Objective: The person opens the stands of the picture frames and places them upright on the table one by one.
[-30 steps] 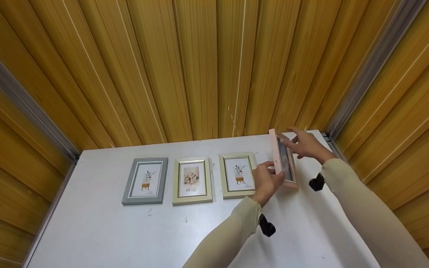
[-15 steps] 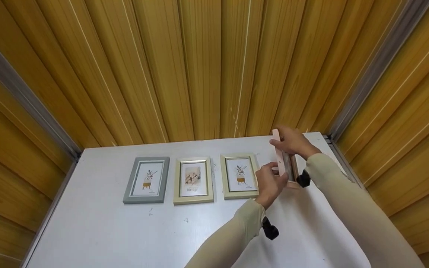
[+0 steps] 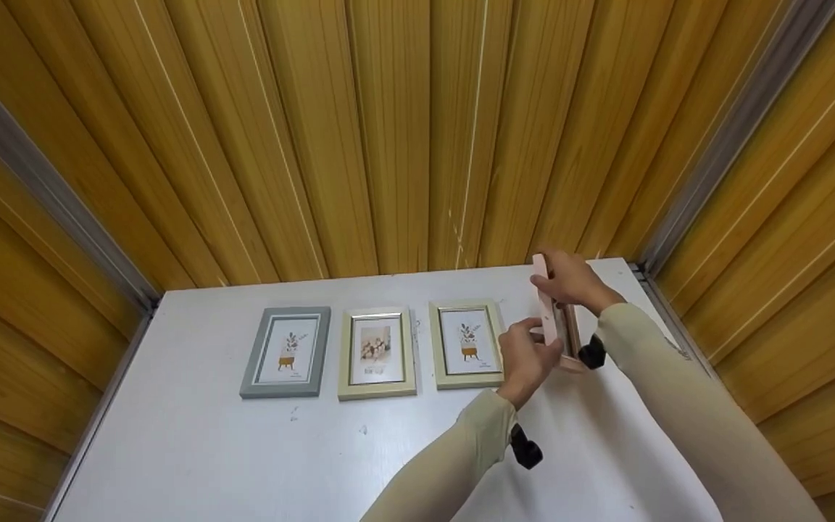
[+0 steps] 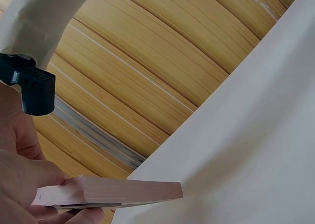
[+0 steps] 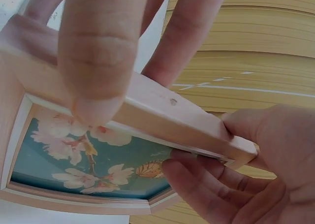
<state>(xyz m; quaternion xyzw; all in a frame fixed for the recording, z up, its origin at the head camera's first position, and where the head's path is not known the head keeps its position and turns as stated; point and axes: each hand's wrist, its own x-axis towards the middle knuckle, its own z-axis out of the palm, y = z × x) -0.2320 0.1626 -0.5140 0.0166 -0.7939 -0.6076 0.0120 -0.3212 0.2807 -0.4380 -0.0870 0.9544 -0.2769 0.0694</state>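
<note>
A pink picture frame (image 3: 548,322) stands out edge-on from the white board (image 3: 243,464), near its upper right. My right hand (image 3: 571,280) grips its upper end, thumb on the front side and fingers behind. Lower down, my left hand (image 3: 528,357) pinches the same side rail between thumb and fingers. The right wrist view shows the frame's picture (image 5: 93,160), pale blossoms and a butterfly on blue-green, with the right thumb (image 5: 98,51) across the rail. In the left wrist view one pink edge (image 4: 130,190) points toward the white surface. The frame's back is hidden.
Left of the hands, a cream frame (image 3: 493,378), a second cream frame (image 3: 377,393) and a grey-blue frame (image 3: 280,391) hang in a row on the board. Yellow wood-grain panels (image 3: 388,145) rise behind, with metal corner posts (image 3: 744,130) at both sides.
My right hand has moved left from the frame's far side and now grips its upper left edge. The frame has turned more edge-on. The left hand keeps its hold, and the other frames stay put.
</note>
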